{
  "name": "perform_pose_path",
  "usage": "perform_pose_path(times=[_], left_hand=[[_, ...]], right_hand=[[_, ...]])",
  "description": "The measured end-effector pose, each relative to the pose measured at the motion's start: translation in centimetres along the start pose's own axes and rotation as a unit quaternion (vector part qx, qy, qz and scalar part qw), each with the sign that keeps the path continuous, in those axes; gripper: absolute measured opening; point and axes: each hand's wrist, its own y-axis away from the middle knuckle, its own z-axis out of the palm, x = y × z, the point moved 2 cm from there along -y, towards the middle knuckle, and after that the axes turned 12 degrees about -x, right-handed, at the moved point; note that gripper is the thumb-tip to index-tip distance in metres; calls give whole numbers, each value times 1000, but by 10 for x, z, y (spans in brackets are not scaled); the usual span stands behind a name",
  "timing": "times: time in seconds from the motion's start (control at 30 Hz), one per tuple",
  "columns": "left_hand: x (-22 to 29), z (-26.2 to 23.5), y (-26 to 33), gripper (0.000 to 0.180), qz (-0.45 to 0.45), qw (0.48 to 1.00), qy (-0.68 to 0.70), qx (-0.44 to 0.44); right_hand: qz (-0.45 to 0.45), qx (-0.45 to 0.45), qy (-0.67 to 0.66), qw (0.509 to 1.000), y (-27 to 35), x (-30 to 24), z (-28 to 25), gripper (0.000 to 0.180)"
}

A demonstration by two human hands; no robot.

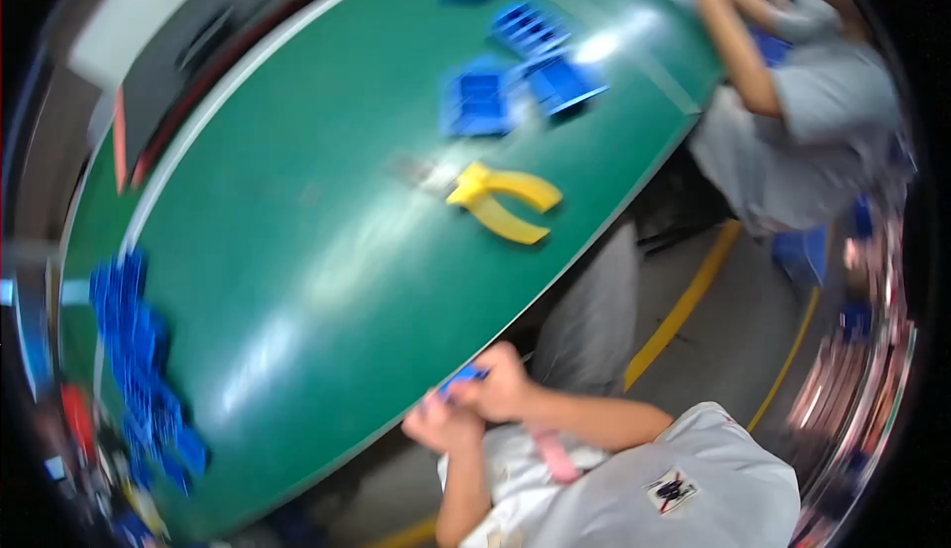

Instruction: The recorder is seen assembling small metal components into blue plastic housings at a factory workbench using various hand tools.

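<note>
At the near edge of the green table, my left hand (446,425) and my right hand (501,382) are close together, both closed around a small blue plastic piece (463,380). Motion blur and my fingers cover most of that piece, so its exact shape does not show. Beyond my hands, yellow-handled pliers (487,198) lie on the table, handles spread apart and metal jaws pointing left.
Several blue plastic box-shaped parts (479,100) lie on the far side of the green table (327,191). A long heap of blue parts (139,350) runs along its left. At upper right, a co-worker in grey (832,102) reaches over the tabletop. Yellow lines (684,310) mark the floor.
</note>
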Motion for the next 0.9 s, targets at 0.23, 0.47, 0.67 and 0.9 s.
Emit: perform_pose_path(times=[0.23,0.47,0.67,0.9], left_hand=[[-52,-3,-2,48,73,894,432,-90],[-2,-17,15,55,10,964,259,-51],[-22,-1,6,46,-33,831,538,-133],[-11,-17,8,76,35,900,409,-150]], right_hand=[[-45,-126,-36,990,13,-20,-5,20],[-19,-134,-83,987,22,-14,5,22],[57,-69,-59,994,10,-39,-9,12],[9,-91,-43,995,9,-20,-4,24]])
